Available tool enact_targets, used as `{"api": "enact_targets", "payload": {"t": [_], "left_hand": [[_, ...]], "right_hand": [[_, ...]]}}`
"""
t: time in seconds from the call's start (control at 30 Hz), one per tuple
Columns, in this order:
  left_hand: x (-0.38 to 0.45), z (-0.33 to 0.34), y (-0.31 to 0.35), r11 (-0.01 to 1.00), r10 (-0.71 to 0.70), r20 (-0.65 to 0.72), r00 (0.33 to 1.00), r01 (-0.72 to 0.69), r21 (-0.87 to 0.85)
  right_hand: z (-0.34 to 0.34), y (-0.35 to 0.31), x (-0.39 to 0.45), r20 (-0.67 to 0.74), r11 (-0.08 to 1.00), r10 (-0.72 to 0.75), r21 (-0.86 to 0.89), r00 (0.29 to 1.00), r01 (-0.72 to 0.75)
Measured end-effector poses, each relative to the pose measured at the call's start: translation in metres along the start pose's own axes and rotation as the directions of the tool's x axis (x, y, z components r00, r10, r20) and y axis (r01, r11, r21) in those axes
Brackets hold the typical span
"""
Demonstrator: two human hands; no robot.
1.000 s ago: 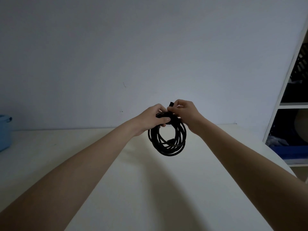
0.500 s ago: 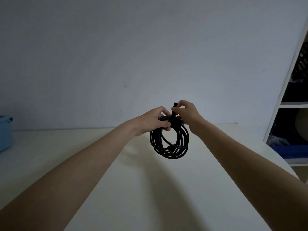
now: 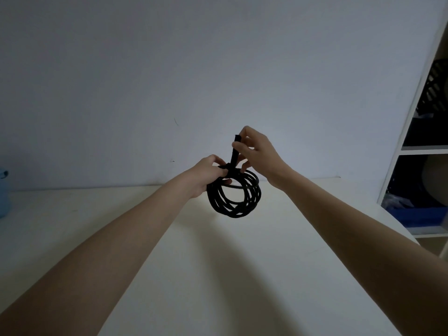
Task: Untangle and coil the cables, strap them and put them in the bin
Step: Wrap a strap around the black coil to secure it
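I see both arms reaching out over the pale tabletop (image 3: 218, 275), the hands meeting in the air above its far middle, close to the back edge by the wall. My left hand (image 3: 208, 174) has its grip curled round the top of the black cable coil (image 3: 235, 197), which hangs below it as a bundle of several loops, clear of the tabletop. My right hand (image 3: 257, 151) sits just beside and a little higher; its grip is pinched together on the free end of the black strap (image 3: 234, 154), thumb and forefinger closed on the tip, and the strap runs straight up from where it wraps the coil next to the left fingers. The other right fingers are spread loosely below the pinch. At the far left edge of the tabletop a light blue bin (image 3: 3, 192) shows only in part. Off the right edge stands a white shelf unit (image 3: 412, 149) with dark things in its compartments and a blue tray (image 3: 421, 215) on a lower level; the light is too dim to make those out.
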State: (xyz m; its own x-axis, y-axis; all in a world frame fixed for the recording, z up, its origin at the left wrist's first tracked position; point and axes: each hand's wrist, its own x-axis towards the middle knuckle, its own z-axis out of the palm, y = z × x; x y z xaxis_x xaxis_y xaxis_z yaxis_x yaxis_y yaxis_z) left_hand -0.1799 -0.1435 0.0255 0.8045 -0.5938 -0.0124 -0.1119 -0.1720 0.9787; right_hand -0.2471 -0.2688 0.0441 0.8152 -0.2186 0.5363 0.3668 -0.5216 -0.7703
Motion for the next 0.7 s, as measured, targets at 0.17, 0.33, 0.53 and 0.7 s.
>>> {"api": "enact_targets", "payload": {"t": [0.17,0.33,0.53,0.7], "left_hand": [[-0.009,0.002,0.003,0.987,0.076,0.094,0.993,-0.088,0.134],[-0.016,0.004,0.010,0.982,0.098,0.195,0.976,-0.127,0.140],[-0.017,0.001,0.018,0.979,0.097,0.317,0.943,-0.147,0.139],[-0.018,-0.002,0.025,0.959,0.137,0.320,0.938,-0.206,0.194]], "right_hand": [[-0.003,0.008,0.003,-0.116,0.981,0.094,0.181,0.989,-0.072],[-0.007,0.017,0.004,-0.170,0.949,0.193,0.282,0.966,-0.140],[-0.010,0.022,0.007,-0.138,0.942,0.270,0.243,0.953,-0.232],[-0.007,0.025,0.011,-0.105,0.942,0.323,0.131,0.941,-0.309]]}}
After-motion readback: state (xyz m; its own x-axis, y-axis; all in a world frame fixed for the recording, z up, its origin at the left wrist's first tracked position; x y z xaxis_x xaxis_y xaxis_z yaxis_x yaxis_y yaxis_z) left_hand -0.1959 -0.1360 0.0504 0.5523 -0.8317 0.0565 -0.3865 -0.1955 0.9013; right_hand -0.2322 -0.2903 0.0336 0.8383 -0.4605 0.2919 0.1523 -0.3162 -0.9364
